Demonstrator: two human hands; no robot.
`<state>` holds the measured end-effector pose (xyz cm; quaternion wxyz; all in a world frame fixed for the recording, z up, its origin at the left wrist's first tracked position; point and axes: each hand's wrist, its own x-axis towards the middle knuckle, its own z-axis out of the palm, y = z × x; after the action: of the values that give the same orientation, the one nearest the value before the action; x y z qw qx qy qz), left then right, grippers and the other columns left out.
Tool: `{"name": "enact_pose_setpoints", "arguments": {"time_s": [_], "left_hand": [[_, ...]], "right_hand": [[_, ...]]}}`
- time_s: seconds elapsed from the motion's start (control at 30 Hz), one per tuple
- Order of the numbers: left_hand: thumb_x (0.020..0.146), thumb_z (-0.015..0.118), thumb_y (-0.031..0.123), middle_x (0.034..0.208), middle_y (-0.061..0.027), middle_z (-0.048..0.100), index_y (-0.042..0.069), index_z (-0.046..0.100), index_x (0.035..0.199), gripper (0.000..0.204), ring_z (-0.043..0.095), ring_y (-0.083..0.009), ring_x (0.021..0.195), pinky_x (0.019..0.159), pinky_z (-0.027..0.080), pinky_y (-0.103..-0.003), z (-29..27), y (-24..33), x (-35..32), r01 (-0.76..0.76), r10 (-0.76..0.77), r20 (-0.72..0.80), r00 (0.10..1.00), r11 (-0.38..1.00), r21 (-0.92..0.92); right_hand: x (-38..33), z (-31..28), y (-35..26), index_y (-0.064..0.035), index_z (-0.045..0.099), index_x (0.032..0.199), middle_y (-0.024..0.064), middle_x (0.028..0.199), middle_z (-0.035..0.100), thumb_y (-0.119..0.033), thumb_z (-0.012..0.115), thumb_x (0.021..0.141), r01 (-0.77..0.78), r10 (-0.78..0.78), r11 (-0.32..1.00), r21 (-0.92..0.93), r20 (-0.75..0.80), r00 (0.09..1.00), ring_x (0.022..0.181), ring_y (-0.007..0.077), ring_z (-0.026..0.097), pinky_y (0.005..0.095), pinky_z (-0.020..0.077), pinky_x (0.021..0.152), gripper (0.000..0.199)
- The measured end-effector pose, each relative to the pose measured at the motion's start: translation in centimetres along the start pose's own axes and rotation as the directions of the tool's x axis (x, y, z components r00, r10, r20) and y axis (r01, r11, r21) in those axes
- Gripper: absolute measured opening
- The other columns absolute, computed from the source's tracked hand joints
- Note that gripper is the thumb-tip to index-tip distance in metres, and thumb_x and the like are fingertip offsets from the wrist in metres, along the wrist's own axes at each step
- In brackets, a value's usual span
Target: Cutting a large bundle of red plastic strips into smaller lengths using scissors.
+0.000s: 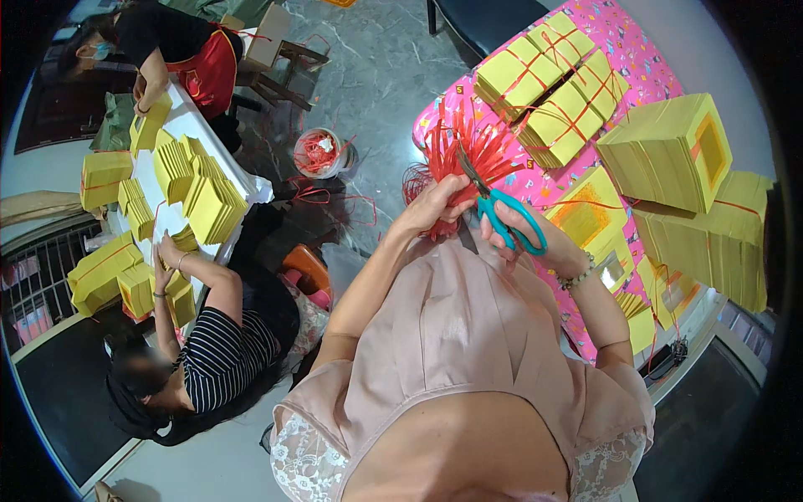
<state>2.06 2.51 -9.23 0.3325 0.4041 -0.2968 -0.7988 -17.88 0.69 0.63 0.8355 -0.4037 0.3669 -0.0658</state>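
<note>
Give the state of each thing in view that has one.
Left hand: closed around red strips
Red strips: bunched, ends fanned out
Right hand: gripping the scissors
Scissors: held, blades at the strips; whether parted, unclear
Bucket: uncovered, red scraps inside
Yellow paper blocks: tied up
Pink table cover: spread out

The head view looks steeply down from above the wearer's own chest (456, 326), which fills the lower middle at close range. It faces out past the left hand (435, 205) and right hand (514, 230), near the centre and a little farther off. Its wide fisheye lens takes in the pink-covered table (619, 33) on the right, grey floor (376, 67) ahead and, farther away, a white table (226, 159) on the left, with edges bending toward the dark rim.
</note>
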Motion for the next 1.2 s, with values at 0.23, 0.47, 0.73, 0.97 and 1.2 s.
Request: {"name": "enact_pose_setpoints", "arguments": {"time_s": [0.23,0.47,0.73,0.97,1.2], "left_hand": [[0.088,0.042,0.038,0.052,0.0058,0.036,0.009,0.052,0.075,0.033,0.026,-0.005,0.044,0.042,0.019,-0.023,0.4,0.3,-0.1,0.031,-0.031,-0.003,1.0,0.999,-0.037],[0.088,0.039,0.035,0.053,0.0048,0.037,0.01,0.049,0.074,0.031,0.026,-0.0052,0.043,0.042,0.02,-0.023,1.0,0.9,-0.3,0.051,-0.052,-0.041,0.998,0.999,-0.01],[0.088,0.041,0.035,0.052,0.0062,0.034,0.01,0.046,0.07,0.031,0.025,-0.004,0.042,0.041,0.018,-0.022,0.8,1.6,-0.4,0.047,-0.044,0.04,0.998,0.995,-0.084],[0.089,0.035,0.038,0.045,0.0058,0.029,0.007,0.045,0.065,0.04,0.019,-0.0054,0.038,0.038,0.014,-0.023,0.5,1.0,0.1,0.015,-0.007,0.101,0.995,0.997,-0.076],[0.09,0.04,0.035,0.05,0.0062,0.03,0.012,0.04,0.064,0.035,0.02,-0.0052,0.04,0.041,0.016,-0.024,0.9,1.0,-0.3,0.03,-0.028,0.077,0.997,0.999,-0.029]], "right_hand": [[0.2,-0.3,0.4,-0.0078,0.054,0.079,-0.004,0.06,0.046,-0.052,0.043,0.09,0.028,-0.028,1.0,-0.014,-0.011,1.0,0.052,0.0043,0.047,0.0198,0.0405,0.045,0.047],[0.3,-0.7,0.3,-0.0047,0.054,0.089,-0.0028,0.064,0.046,-0.05,0.04,0.091,-0.002,0.003,0.999,-0.032,0.046,0.999,0.053,0.0053,0.044,0.021,0.0427,0.046,0.048],[0.5,-0.8,0.6,-0.0066,0.054,0.081,-0.0033,0.063,0.046,-0.047,0.044,0.091,0.049,-0.047,0.998,-0.046,0.026,0.999,0.054,0.0048,0.046,0.0202,0.04,0.047,0.043],[0.5,-0.8,0.8,-0.0064,0.054,0.083,-0.0034,0.063,0.046,-0.047,0.045,0.091,0.045,-0.045,0.999,-0.003,0.011,0.999,0.054,0.0049,0.046,0.0201,0.0396,0.048,0.042],[0.6,-0.9,0.7,-0.0067,0.054,0.086,-0.0037,0.064,0.047,-0.048,0.045,0.091,0.038,-0.039,0.999,0.029,0.015,0.999,0.055,0.0045,0.047,0.0201,0.0415,0.048,0.043]]}}
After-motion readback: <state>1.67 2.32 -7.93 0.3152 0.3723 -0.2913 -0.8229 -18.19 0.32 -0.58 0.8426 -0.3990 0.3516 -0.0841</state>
